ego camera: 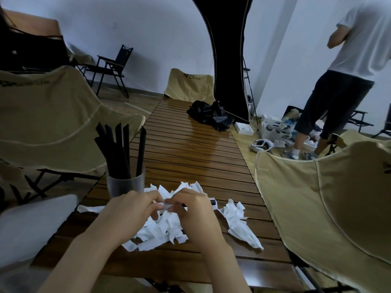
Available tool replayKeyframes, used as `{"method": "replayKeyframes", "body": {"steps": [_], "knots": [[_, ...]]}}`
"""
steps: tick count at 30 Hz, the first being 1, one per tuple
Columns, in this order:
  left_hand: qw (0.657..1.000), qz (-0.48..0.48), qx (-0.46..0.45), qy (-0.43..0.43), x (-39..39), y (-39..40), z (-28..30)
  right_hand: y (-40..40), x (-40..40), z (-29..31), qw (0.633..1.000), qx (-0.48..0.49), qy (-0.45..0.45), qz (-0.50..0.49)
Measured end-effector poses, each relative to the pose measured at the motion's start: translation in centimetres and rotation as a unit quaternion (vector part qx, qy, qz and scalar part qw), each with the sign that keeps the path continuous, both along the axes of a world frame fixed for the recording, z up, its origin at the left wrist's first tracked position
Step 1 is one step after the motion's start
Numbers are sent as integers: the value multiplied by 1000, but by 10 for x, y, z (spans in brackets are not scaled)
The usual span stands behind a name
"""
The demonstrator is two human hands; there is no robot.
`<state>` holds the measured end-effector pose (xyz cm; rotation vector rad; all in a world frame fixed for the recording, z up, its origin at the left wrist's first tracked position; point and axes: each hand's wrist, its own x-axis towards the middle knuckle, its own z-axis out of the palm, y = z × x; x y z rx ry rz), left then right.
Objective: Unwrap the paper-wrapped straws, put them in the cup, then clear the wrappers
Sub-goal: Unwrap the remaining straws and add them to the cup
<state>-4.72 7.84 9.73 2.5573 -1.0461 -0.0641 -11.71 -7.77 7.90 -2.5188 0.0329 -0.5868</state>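
A frosted cup (124, 185) stands at the left of the slatted wooden table (190, 149) and holds several black straws (120, 149). A heap of torn white wrappers (163, 229) lies in front of me. Over the heap, my left hand (135, 210) and my right hand (190, 210) meet and pinch a paper-wrapped straw (212, 203). Its black end pokes out to the right of my right hand; most of the straw is hidden by my fingers.
More white wrappers (239, 220) lie to the right of the heap. A black bag (209, 115) sits at the table's far end. Tan camp chairs (330, 197) flank the table. A person (338, 77) stands at the back right among clutter on the floor.
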Motion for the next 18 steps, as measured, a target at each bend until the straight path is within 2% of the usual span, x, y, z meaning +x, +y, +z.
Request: {"method": "replayKeyframes", "body": {"steps": [2, 7, 18], "knots": [[1000, -9, -25, 16, -1, 0, 3, -2, -1, 0, 1000, 2, 1, -11], [998, 6, -65, -14, -5, -1, 14, -3, 0, -5, 999, 14, -24, -21], [992, 81, -85, -47, -8, -9, 11, 4, 1, -3, 992, 15, -121, -28]]}}
